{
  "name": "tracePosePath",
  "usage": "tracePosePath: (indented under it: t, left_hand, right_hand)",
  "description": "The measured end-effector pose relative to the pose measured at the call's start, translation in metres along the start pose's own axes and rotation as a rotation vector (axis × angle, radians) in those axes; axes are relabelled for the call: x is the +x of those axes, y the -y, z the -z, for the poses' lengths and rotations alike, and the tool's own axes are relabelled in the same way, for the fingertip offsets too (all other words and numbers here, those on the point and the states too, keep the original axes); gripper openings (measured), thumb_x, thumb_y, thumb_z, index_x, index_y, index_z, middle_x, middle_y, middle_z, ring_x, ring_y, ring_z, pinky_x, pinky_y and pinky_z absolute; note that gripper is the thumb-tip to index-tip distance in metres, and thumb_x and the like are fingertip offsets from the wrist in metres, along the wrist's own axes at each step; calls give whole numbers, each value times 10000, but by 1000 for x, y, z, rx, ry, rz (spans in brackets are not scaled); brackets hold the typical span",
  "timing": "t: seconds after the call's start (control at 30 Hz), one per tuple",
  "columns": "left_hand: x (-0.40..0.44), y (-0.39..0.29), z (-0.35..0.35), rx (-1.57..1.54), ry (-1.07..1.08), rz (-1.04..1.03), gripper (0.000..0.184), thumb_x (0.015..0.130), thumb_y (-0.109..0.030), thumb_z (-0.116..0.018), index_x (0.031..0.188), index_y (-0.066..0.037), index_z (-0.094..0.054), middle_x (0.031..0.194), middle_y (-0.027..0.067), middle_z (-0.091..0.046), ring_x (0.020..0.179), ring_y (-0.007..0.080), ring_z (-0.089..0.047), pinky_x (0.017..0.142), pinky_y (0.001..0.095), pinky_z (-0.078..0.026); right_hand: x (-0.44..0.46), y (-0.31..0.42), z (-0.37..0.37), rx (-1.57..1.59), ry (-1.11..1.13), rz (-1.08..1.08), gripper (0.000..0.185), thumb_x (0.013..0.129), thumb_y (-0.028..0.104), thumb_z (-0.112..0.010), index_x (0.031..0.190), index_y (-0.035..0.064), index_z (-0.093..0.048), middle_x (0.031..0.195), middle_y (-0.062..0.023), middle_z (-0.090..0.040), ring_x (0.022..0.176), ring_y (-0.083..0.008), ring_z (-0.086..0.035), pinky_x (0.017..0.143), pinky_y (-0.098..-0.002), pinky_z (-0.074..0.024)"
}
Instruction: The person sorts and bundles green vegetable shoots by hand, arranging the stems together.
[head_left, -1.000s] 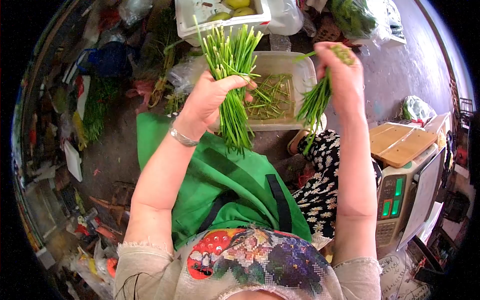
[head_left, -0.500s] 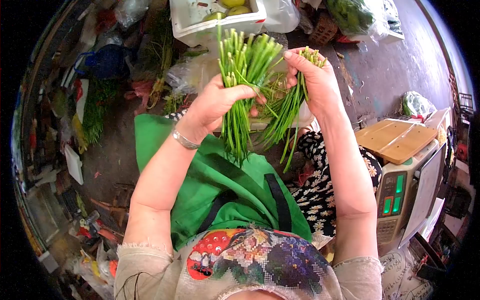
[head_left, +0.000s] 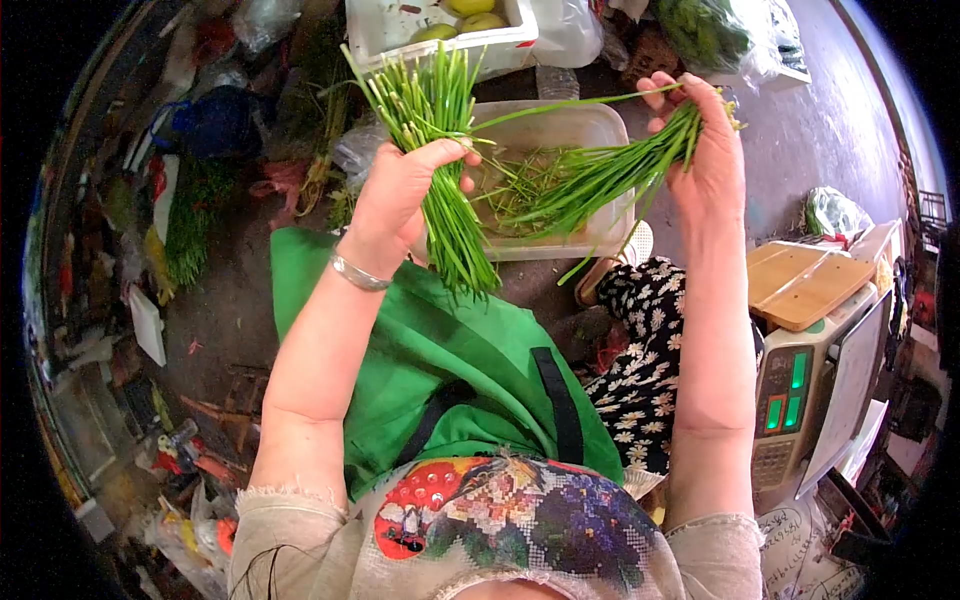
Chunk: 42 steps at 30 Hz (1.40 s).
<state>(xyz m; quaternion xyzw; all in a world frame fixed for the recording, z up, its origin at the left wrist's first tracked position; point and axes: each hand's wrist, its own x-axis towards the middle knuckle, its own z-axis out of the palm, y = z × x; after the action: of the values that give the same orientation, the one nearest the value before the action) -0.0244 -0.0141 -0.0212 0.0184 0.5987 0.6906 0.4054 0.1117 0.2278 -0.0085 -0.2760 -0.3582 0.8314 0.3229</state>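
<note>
My left hand [head_left: 398, 198] is wrapped round the middle of a thick bunch of chives [head_left: 456, 235], its cut ends pointing up and its leaves hanging over the green apron [head_left: 440, 345]. Farther right, my right hand [head_left: 712, 145] grips a smaller chive bunch [head_left: 620, 180] near its pale ends. The leaves of that bunch slant down to the left over a whitish plastic tub [head_left: 606, 125]. One long stalk [head_left: 560, 108] stretches between the right fingers and the left bunch. Loose green trimmings [head_left: 520, 180] lie in the tub.
A white foam box [head_left: 365, 45] with yellow-green fruit stands beyond the tub. To the right is a weighing scale [head_left: 785, 400] with a wooden board [head_left: 808, 283] on top. Bagged greens [head_left: 700, 30] sit at the upper right. Leafy bundles [head_left: 195, 220] and bags lie on the left.
My right hand has moved right and slightly up with its bunch, away from the left one. My left hand has shifted a little left, its bunch now tilting left at the top. More of the tub shows.
</note>
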Motion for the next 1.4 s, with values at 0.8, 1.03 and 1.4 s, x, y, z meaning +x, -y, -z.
tracePosePath:
  t: [0.8, 1.03, 1.4]
  left_hand:
    - [-14, 12, -27, 120, 318, 77, 310, 817, -1, -612, 1124, -23, -573, 957, 89, -647, 817, 199, -639, 617, 322, -536]
    - [-8, 7, -22, 14, 189, 42, 239, 835, -42, -637, 1071, -26, -603, 892, 102, -666, 695, 179, -630, 585, 291, -539]
    - [-3, 0, -7, 57, 49, 12, 161, 828, -34, -619, 988, -14, -622, 861, 103, -672, 722, 182, -628, 598, 291, -529]
  right_hand:
    - [-33, -48, -28, -359, 213, -158, 135, 813, 131, -703, 853, 45, -607, 659, 1, -577, 552, -93, -501, 526, -239, -398]
    - [-28, -39, -27, -312, 167, -145, 126, 814, 138, -701, 824, 70, -596, 652, 7, -573, 543, -92, -508, 514, -229, -399]
    - [-7, -3, -10, -336, -116, 264, 158, 833, 145, -703, 748, 83, -585, 623, 6, -553, 511, -94, -500, 503, -232, -396]
